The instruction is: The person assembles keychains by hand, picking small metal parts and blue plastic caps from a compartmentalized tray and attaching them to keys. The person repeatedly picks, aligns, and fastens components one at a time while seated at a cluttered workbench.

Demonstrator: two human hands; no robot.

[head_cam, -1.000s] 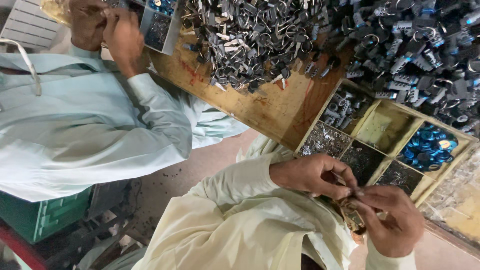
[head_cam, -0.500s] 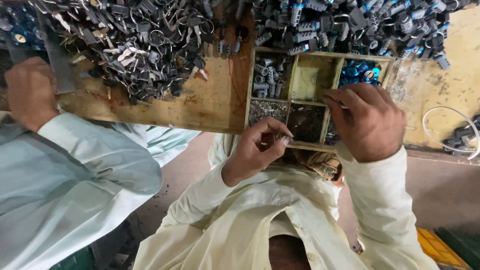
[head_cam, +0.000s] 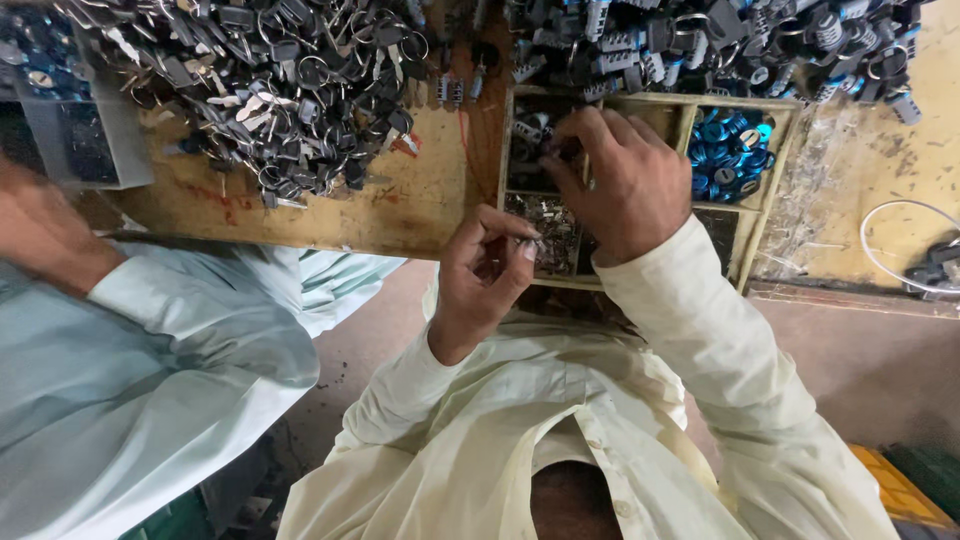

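- Worn yellow counter (head_cam: 420, 205) carries a wooden divided tray (head_cam: 768, 200).
- Nearest, the left hand (head_cam: 485, 275) pinches a small metal piece (head_cam: 538, 243) over the tray's near compartment.
- Beyond, the right hand (head_cam: 620, 180) curls its fingers into a farther compartment; whether it holds anything cannot be told.
- Right of it lie blue caps (head_cam: 728, 152).
- Farthest left, a heap of keys (head_cam: 270, 80); a co-worker's sleeve (head_cam: 190, 320) at near left.

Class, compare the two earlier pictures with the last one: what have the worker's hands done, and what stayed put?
The right hand has moved from near the lap into the back compartments of the divided wooden tray. The left hand still pinches a small metal part at the tray's front. The blue caps and heap of keys stayed.
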